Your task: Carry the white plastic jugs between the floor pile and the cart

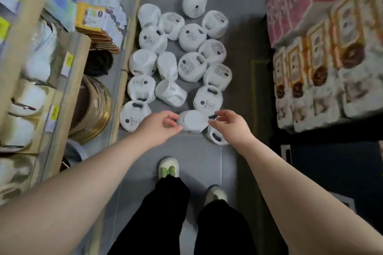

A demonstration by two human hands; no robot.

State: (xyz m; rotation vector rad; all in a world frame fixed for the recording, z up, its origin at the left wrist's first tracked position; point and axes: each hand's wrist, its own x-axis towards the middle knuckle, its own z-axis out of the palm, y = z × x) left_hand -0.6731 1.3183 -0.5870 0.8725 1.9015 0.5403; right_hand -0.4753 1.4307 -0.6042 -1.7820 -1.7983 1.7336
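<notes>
Standing in a shop aisle, shoes (169, 166) on grey floor (199, 151). Both arms reach down to the nearest wrapped white mug (193, 120), which sits on the floor at the near edge of the cluster. Left hand (160, 125) pinches its left side between thumb and fingertips; right hand (230, 123) has curled fingertips at its right edge, contact likely, though whether that grip has closed I cannot tell. Step in hand, by my reading: picking up this mug. Next move calls for a firm two-sided hold and a straight lift clear of another mug (215, 135) touching it. Beyond: many more mugs (191, 37). Shelf (62, 93) left, boxed goods (323, 68) right.
</notes>
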